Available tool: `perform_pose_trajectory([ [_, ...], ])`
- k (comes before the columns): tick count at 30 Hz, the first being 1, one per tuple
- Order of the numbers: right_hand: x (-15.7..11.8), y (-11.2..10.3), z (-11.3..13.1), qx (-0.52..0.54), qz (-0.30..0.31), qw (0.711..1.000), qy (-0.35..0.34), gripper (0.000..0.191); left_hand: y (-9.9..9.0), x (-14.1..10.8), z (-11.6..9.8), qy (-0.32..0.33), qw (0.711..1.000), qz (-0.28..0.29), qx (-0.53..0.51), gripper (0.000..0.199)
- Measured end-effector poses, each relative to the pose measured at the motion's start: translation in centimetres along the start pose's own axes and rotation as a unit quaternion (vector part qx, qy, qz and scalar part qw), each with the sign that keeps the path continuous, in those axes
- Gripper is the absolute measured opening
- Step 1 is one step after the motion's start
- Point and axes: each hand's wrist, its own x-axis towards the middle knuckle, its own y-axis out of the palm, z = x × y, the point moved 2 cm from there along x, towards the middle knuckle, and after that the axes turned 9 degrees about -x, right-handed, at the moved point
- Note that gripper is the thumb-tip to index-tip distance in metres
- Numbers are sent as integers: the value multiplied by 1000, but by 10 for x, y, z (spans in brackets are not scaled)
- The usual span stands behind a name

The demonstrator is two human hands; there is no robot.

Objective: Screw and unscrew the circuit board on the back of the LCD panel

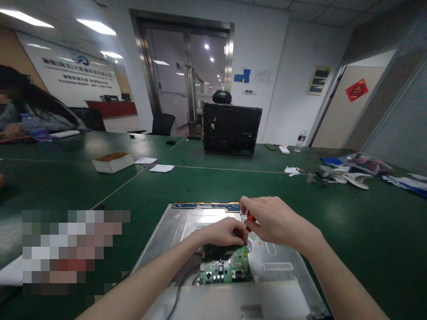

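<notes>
My right hand [271, 220] is closed around the orange and black handle of a screwdriver [249, 218]. The screwdriver stands nearly upright, its shaft pointing down at the upper right corner of a green circuit board [227, 269]. Close to the tip is my left hand [225, 232], its fingers curled together by the shaft; whether they pinch a small part is hidden. The board is on the silver metal back of a flat display panel [283, 275]. A narrow blue circuit strip [203, 206] runs along the panel's far edge. A dark cable [178, 293] curves beside the board.
A black monitor casing [231, 129] stands across the green table [367, 231]. An open white box [113, 162] and papers lie to the left. Bags, gloves and small parts lie to the right, near a plastic bottle [300, 141]. Another person [30, 102] sits at far left.
</notes>
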Motion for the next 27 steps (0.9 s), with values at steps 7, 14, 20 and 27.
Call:
perform_pose_trajectory([
  [7, -6, 0, 3, 9, 13, 1000, -24, 17, 0, 0, 1, 12, 1000, -6, 10, 17],
  [14, 8, 9, 6, -88, -15, 995, 50, 23, -1, 0, -1, -6, 1000, -6, -5, 10],
  [20, 8, 6, 6, -41, -13, 999, 2, 7, 1, 0, 3, -2, 1000, -21, 10, 13],
  [27, -1, 4, -2, 58, 5, 997, -43, 21, 0, 1, 4, 13, 1000, -5, 17, 15],
])
